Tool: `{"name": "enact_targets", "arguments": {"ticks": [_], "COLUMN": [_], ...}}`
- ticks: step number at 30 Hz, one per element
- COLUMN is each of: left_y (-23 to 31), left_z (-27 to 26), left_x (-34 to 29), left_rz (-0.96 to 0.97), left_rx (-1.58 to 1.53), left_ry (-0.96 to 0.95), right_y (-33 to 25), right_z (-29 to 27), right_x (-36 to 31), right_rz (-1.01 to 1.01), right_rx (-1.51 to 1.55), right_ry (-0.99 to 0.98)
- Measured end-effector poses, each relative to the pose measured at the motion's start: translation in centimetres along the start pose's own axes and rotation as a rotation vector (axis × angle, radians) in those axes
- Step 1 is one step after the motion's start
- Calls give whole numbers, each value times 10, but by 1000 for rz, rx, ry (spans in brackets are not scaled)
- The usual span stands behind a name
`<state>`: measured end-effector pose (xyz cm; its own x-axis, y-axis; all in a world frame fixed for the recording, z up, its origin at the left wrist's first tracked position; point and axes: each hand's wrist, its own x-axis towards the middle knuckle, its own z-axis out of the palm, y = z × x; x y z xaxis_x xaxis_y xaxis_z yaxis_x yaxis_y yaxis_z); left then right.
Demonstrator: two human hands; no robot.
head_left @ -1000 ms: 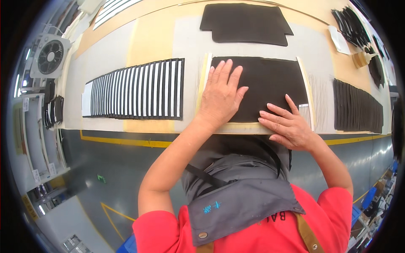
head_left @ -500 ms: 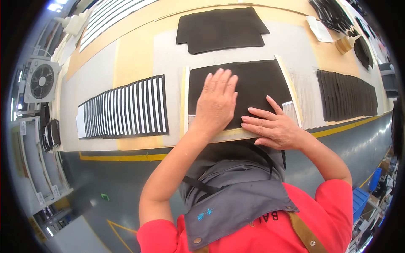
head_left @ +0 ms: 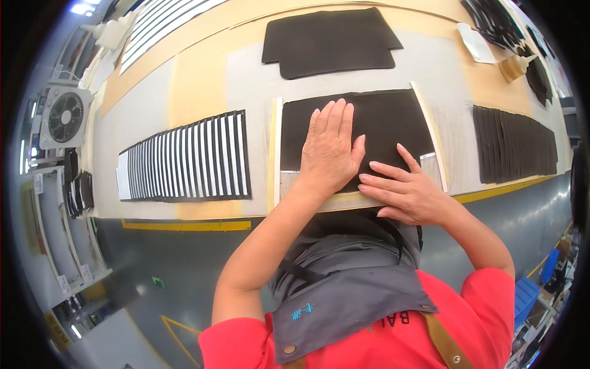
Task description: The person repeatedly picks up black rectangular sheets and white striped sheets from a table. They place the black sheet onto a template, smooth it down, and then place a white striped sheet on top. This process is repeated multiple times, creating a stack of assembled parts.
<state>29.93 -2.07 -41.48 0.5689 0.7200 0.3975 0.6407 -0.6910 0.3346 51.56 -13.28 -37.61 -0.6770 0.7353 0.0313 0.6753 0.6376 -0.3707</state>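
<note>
A dark flat panel (head_left: 387,123), like leather or fabric, lies in front of me on the table between two pale guide strips, the left strip (head_left: 276,147) and the right strip (head_left: 429,135). My left hand (head_left: 329,150) rests flat on the panel's left half, fingers stretched forward and thumb apart. Over its near right corner my right hand (head_left: 409,190) is spread, fingertips on the panel and palm near the table edge. Neither hand holds anything visible. Part of the panel's near edge is hidden under my hands.
A notched dark piece (head_left: 332,43) lies beyond the panel. Overlapping black-and-white strips (head_left: 187,157) are at left, dark pieces (head_left: 515,146) at right. A nozzle bottle (head_left: 515,66) and white paper (head_left: 476,43) sit far right. A fan (head_left: 63,117) stands at left.
My left hand has slid slightly right over the panel, and its thumb has spread out. My right hand stays at the near right corner. The whole view has shifted a little.
</note>
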Motion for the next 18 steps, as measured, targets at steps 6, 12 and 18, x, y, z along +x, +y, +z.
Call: {"name": "enact_targets", "arguments": {"ticks": [6, 12, 18], "left_y": [1, 3, 7], "left_z": [-2, -4, -14], "left_x": [-4, 0, 17], "left_rz": [-142, -161, -30], "left_rx": [61, 89, 90], "left_ry": [0, -28, -88], "right_y": [-2, 2, 5], "right_z": [0, 3, 9], "right_x": [2, -1, -3], "right_rz": [12, -21, -49], "right_rx": [25, 32, 15], "right_ry": [-4, 54, 110]}}
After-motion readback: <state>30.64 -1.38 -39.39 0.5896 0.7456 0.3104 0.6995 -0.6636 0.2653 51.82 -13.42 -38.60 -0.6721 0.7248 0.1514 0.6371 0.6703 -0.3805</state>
